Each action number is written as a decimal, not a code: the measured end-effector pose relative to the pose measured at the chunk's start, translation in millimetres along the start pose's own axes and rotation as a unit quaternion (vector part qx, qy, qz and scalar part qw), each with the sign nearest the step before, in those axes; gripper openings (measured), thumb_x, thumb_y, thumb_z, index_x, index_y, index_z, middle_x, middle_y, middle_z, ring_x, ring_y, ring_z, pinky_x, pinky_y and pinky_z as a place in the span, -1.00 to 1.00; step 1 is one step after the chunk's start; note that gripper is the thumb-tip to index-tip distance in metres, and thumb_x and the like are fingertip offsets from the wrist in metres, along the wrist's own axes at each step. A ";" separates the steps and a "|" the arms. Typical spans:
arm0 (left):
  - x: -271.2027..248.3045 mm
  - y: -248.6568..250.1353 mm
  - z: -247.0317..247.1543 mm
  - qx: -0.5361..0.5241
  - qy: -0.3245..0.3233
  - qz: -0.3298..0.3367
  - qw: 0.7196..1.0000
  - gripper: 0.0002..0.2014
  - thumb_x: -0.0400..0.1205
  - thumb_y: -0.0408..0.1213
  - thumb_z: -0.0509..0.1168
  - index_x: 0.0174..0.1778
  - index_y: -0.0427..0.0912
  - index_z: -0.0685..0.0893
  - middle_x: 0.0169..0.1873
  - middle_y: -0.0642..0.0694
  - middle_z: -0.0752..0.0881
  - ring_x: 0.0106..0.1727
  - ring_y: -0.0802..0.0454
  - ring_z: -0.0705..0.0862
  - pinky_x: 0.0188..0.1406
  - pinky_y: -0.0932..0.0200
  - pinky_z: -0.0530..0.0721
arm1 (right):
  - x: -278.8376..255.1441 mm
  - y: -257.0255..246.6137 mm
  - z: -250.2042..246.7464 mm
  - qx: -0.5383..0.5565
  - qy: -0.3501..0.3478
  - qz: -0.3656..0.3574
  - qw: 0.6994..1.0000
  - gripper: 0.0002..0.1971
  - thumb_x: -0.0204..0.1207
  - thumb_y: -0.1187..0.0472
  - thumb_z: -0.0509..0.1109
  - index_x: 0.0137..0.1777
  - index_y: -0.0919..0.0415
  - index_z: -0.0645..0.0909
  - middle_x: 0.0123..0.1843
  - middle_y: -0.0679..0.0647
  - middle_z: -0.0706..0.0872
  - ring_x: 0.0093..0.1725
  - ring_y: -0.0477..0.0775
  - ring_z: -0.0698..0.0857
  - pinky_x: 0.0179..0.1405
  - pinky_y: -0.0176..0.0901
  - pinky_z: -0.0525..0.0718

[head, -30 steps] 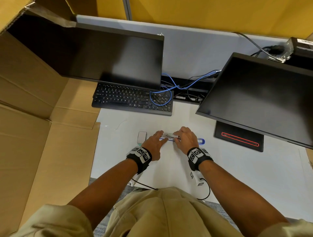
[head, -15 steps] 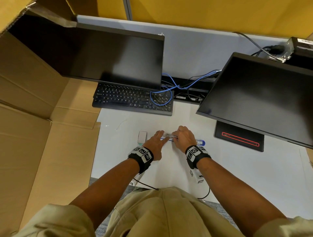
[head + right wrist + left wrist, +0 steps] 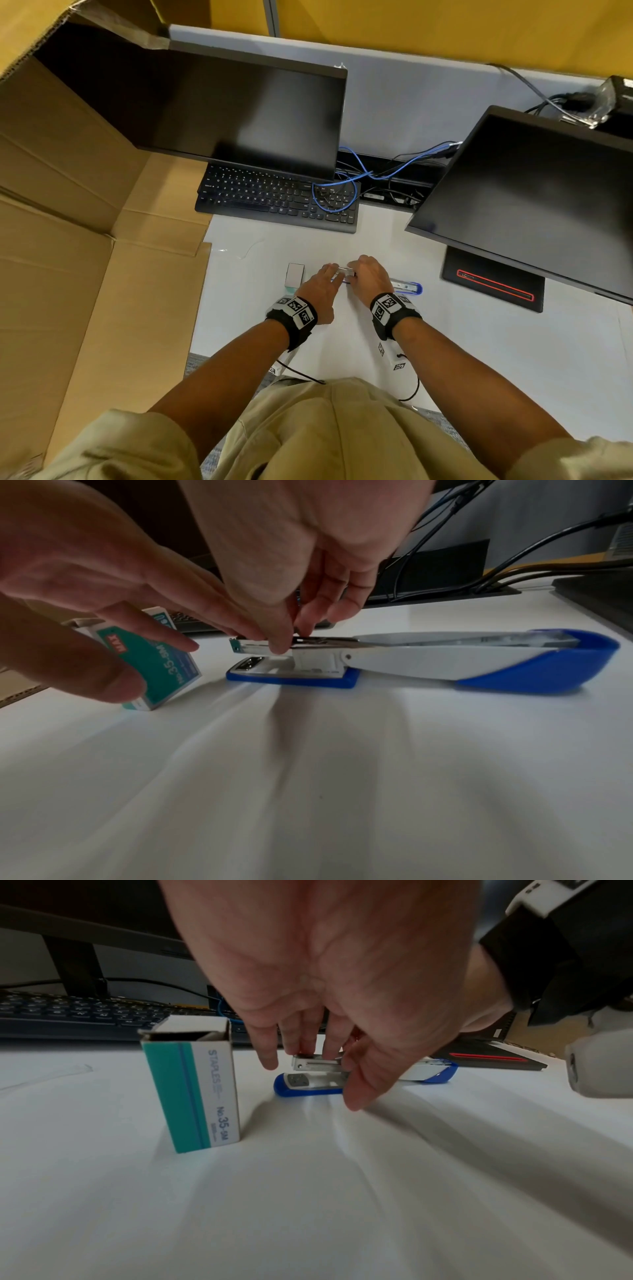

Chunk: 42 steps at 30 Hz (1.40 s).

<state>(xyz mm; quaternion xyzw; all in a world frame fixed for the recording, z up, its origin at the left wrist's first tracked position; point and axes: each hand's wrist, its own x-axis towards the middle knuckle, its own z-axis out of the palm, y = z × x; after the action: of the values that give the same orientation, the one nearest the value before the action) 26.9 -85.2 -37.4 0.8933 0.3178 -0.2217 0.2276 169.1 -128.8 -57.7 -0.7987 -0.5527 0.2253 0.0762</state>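
A blue and white stapler lies on the white desk with its top folded back flat and its metal magazine bare. My left hand lays straight fingers on top of the magazine's front end, with the thumb hanging free. From the right, my right hand pinches the magazine between thumb and fingers just behind them. Whether a strip of staples lies under the fingers is hidden. A teal and white staples box stands upright with its top open, just left of the stapler's nose.
A black keyboard with a blue cable looped over it lies behind the hands, under a dark monitor. A second monitor overhangs its black base at the right. A big open cardboard box borders the desk on the left.
My right hand has slid a little to the left along the stapler, closer to the left hand, baring more of the blue rear end. The left hand and the box have stayed put.
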 end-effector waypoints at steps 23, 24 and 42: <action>-1.2 0.5 -4.9 -0.008 -0.007 -0.001 1.000 -0.10 0.52 -0.34 0.35 0.71 -0.20 -0.03 0.73 -0.14 -0.10 0.75 -0.10 -0.11 0.67 -0.06 0.31 | -26.9 18.5 9.3 -0.024 0.008 -0.042 0.999 -0.66 0.57 0.14 0.36 0.34 0.03 0.63 0.03 0.19 0.61 0.01 0.22 0.61 -0.02 0.03 0.60; -1.2 0.3 -4.9 -0.009 -0.005 -0.001 1.000 -0.10 0.52 -0.33 0.36 0.71 -0.21 -0.03 0.73 -0.14 -0.09 0.75 -0.10 -0.10 0.67 -0.06 0.30 | -25.7 16.4 8.9 -0.023 0.007 -0.046 0.999 -0.66 0.57 0.14 0.36 0.35 0.02 0.63 0.02 0.20 0.60 0.01 0.22 0.60 -0.02 0.03 0.59; -1.8 -1.0 3.3 0.050 -0.012 -0.009 0.999 -0.03 0.49 -0.19 0.40 0.71 -0.16 -0.07 0.72 -0.19 -0.11 0.74 -0.20 -0.07 0.66 -0.18 0.27 | -44.3 83.4 -10.1 -0.067 0.064 0.075 0.993 -0.54 0.40 0.39 0.49 0.33 0.25 0.59 0.36 0.26 0.58 0.35 0.31 0.55 0.29 0.16 0.55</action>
<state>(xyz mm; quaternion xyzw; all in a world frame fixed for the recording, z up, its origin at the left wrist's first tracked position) 24.2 -87.2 -39.4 0.8982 0.3111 -0.2501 0.1842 231.6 -199.6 -67.5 -0.8541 -0.4989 0.1415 0.0406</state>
